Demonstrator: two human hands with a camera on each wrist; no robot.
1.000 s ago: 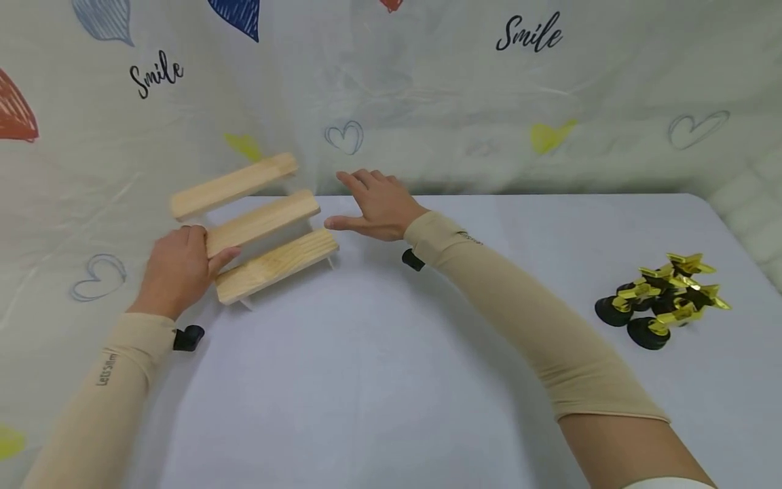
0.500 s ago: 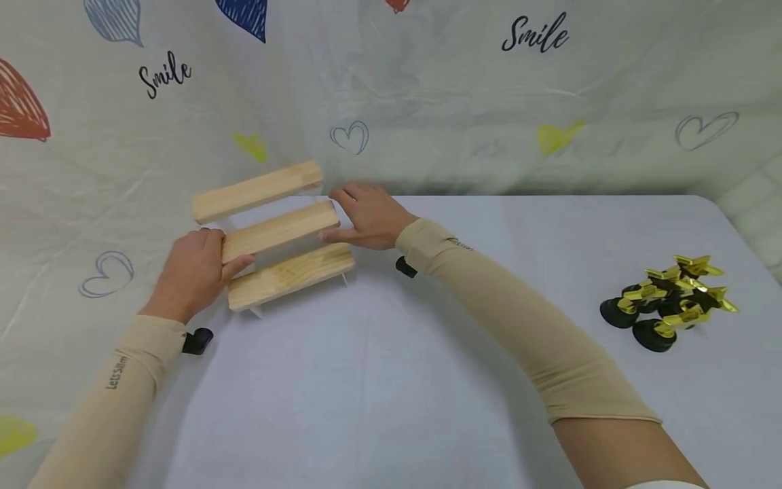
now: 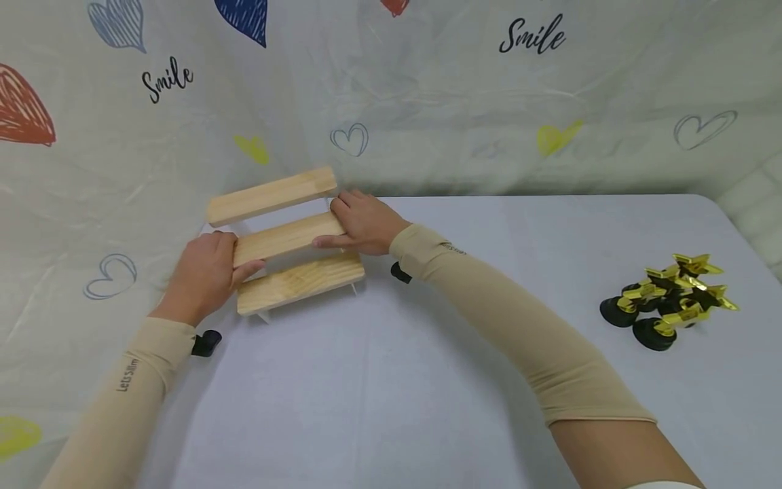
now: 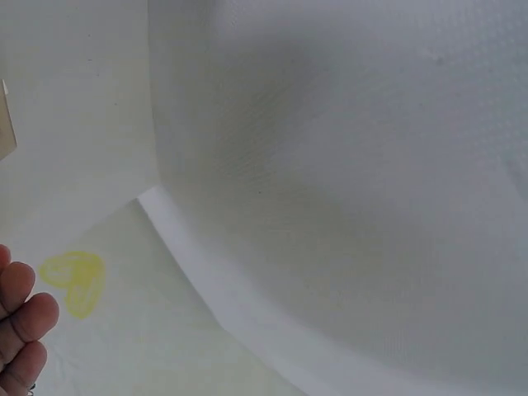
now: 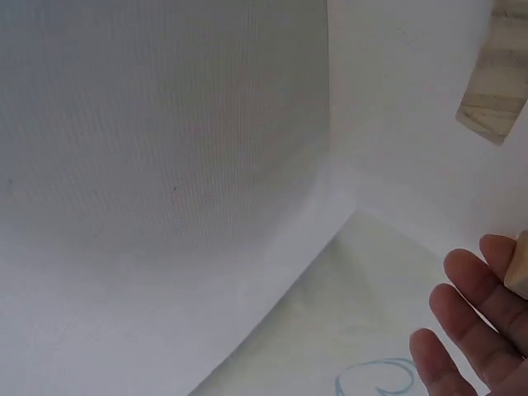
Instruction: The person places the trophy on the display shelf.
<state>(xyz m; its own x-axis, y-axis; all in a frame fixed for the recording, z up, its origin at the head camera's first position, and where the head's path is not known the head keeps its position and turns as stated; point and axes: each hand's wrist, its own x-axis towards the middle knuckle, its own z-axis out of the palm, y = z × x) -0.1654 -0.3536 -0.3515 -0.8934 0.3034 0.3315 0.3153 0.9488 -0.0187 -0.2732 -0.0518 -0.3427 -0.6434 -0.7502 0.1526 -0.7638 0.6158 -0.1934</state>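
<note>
A three-tier display stand with pale wooden planks [image 3: 302,284] and thin whitish supports stands slanted at the table's left rear. My left hand [image 3: 204,275] grips the left end of its middle plank, thumb in front and fingers behind. At that plank's right end, my right hand [image 3: 366,223] holds on the same way, its thumb along the front edge. In the right wrist view, curled fingers [image 5: 474,297] meet a wooden corner [image 5: 518,268]. Only fingertips [image 4: 25,322] of the left hand show in the left wrist view; its contact with the plank is out of sight there.
Several gold star trophies [image 3: 678,299] with black bases lie grouped at the right of the white table [image 3: 391,380]. A pale curtain [image 3: 440,88] printed with hearts and "Smile" hangs behind the table's back edge.
My right hand has come left and taken hold of the middle plank's right end. The stand has shifted right and slightly nearer, turning a little, with my left hand still on it.
</note>
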